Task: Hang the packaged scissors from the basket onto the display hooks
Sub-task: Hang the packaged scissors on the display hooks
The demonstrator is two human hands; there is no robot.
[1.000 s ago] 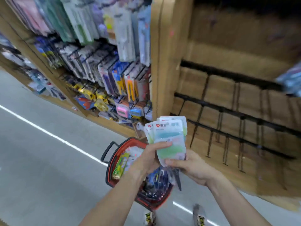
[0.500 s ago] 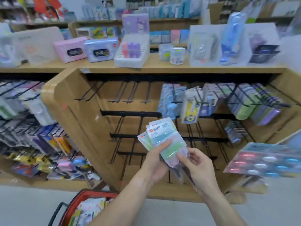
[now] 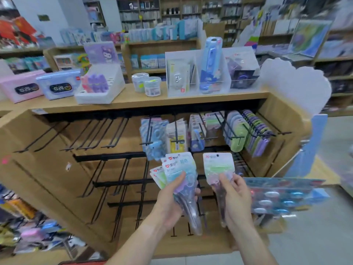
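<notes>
We are looking at a tan wooden display bay (image 3: 47,169) fitted with black metal rails and thin black wire hooks (image 3: 114,134). The hooks toward its left edge are hanging bare, while those toward its right edge are carrying glossy carded packets (image 3: 196,134) and rows of rounded green and purple cases (image 3: 248,134).

Our left hand (image 3: 172,197) is gripping a fanned bundle of clear plastic scissor packets with white, green and purple cards (image 3: 172,169), thumb lying across the front and fingers curled behind; the tapered transparent ends are pointing down. Our right hand (image 3: 236,196) is pinching a single scissor packet with a pale green card (image 3: 217,165), held upright just beside the bundle and apart from it, in front of the lower rails. Its white header is showing a small hanging hole.

On the wooden shelf top (image 3: 133,98) above the bay, a clear acrylic divided holder (image 3: 193,60) is standing with a tall blue packaged item in its middle compartment, and a white cardboard tray (image 3: 99,92) is holding purple and pink pieces. A red basket rim (image 3: 84,262) is peeking in at the bottom edge; we cannot tell what it holds.
</notes>
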